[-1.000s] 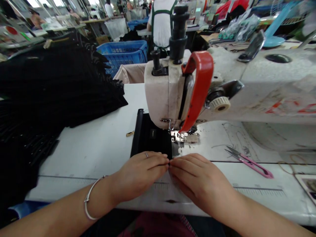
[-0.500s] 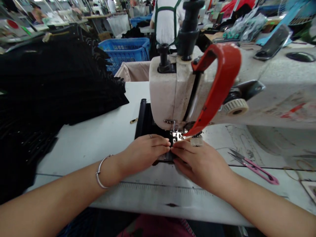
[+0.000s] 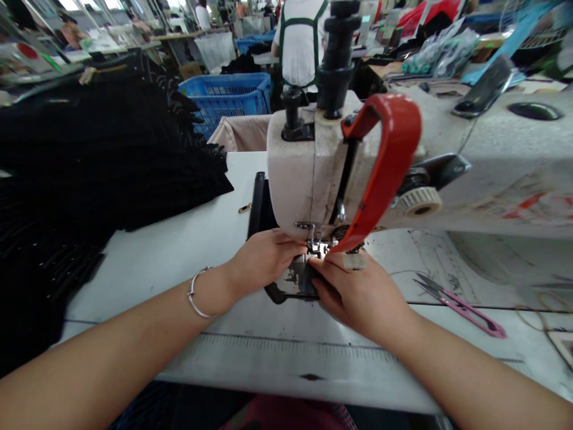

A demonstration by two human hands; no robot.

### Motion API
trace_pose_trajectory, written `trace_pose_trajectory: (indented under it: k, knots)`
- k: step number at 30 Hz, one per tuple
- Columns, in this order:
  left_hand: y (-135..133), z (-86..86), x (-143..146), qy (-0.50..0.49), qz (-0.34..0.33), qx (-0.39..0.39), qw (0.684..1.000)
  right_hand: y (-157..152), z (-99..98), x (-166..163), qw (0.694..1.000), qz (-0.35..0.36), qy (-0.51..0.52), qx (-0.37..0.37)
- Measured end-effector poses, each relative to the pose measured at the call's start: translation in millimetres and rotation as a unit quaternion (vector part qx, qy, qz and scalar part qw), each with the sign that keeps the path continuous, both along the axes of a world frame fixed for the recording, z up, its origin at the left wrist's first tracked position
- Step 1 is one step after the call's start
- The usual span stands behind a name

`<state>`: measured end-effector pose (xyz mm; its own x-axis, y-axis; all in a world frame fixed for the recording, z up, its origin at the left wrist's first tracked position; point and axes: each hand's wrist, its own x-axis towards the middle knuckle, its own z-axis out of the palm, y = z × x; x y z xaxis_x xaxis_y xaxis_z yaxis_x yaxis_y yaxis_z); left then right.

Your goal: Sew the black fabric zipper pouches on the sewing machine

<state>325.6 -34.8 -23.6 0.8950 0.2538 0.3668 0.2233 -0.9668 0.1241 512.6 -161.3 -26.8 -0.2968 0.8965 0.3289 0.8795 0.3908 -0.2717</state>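
Beneath the sewing machine [image 3: 290, 173] lies a piece of black fabric [image 3: 259, 206], its far part showing left of the machine head. My left hand [image 3: 268, 257], with a silver bracelet at its wrist, has its fingers together on the fabric left of the presser foot [image 3: 317, 248]. My right hand [image 3: 362, 289] is at the foot's near right side, index finger and thumb closed at a narrow dark strip of the fabric. Its other fingers are partly hidden. In front of the foot, the bare metal plate [image 3: 290, 280] shows between the hands.
Pink-handled thread snips [image 3: 465, 307] lie to the right. A small zipper pull [image 3: 245, 208] sits left of the fabric. Stacked black garments [image 3: 111, 137] cover the table's left side. Behind are a blue crate [image 3: 228, 92] and a person in white [image 3: 302, 48]. A red lever guard [image 3: 394, 161] overhangs my right hand.
The fabric's near edge has moved away from me toward the needle, uncovering the metal plate. My left hand has shifted slightly forward and right; my right hand stays by the foot.
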Motion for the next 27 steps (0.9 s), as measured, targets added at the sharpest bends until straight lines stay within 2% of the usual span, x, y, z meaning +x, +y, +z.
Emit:
trace_pose_trajectory:
  k: [12,16,20,23,25,27]
  knots:
    - [2,-1.8,-1,-0.017,0.005,0.005,1.0,2,-1.6,0,1.0,-0.01,-0.011,0.0]
    - [-4,7.1,2,-0.005,0.015,0.01,1.0,2,-1.0,-1,1.0,-0.012,-0.013,-0.005]
    - [-29,19.0,4,0.054,0.075,0.001,0.996,0,0.8,0,1.0,-0.005,-0.001,-0.01]
    - [-46,23.6,3,0.048,0.065,0.006,0.997,-1,1.3,1,1.0,0.002,0.009,-0.012]
    - [-45,25.7,2,0.039,0.062,-0.002,0.997,-2,1.2,1,1.0,0.004,0.008,-0.01]
    - [-33,27.7,-1,0.046,0.07,-0.034,0.996,-3,0.9,1,1.0,0.005,0.004,-0.003]
